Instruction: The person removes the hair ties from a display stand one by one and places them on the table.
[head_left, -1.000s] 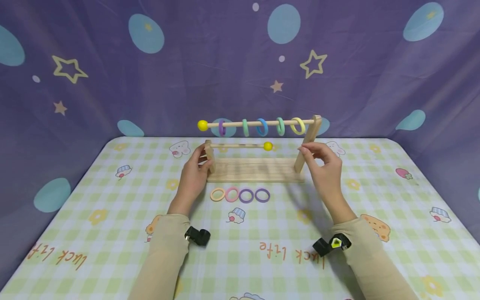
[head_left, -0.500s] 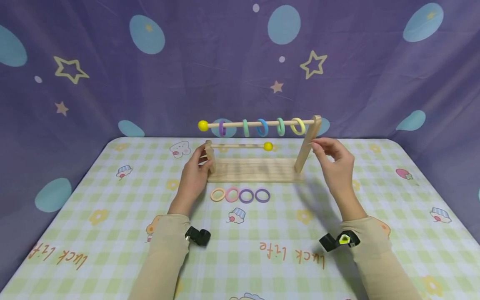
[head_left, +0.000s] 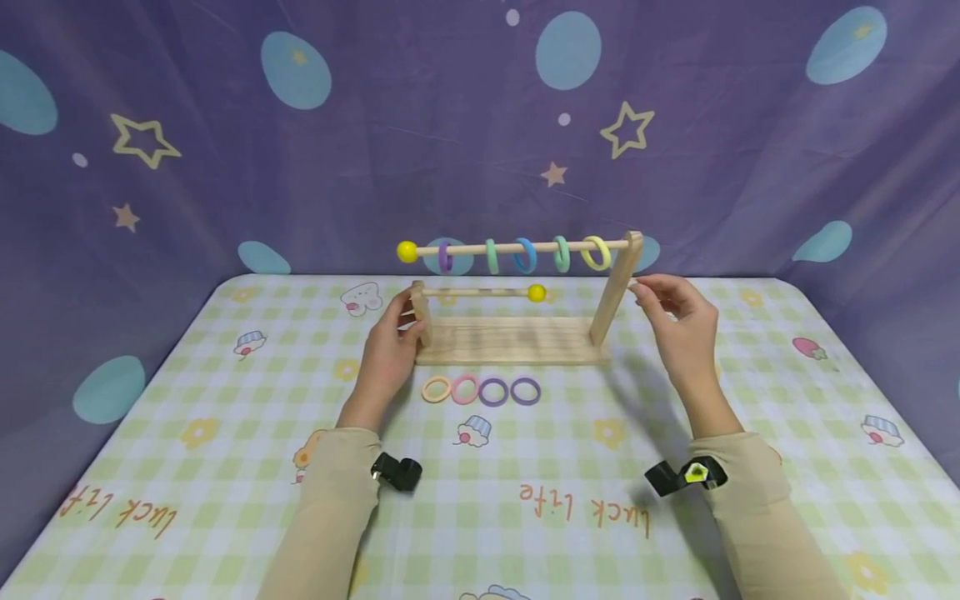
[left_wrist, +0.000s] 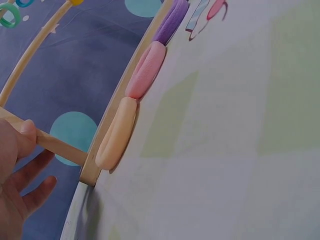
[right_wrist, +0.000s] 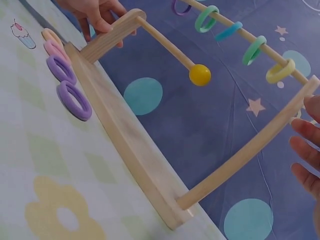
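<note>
The wooden rack (head_left: 517, 335) stands on the counter (head_left: 450, 542) at the centre of the head frame. It should handle as light and stiff; take hold at the short post (head_left: 422, 318) or tall post (head_left: 615, 292). The left grip (head_left: 390, 343) clasps the short post; whether the right grip (head_left: 686, 329) pinches anything cannot be told. Relative to one second earlier, the right grip has shifted rightward.

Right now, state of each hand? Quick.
Left hand: closed, holding the short wooden post.
Right hand: fingertips at the tall wooden post; can't tell whether open or pinching.
</note>
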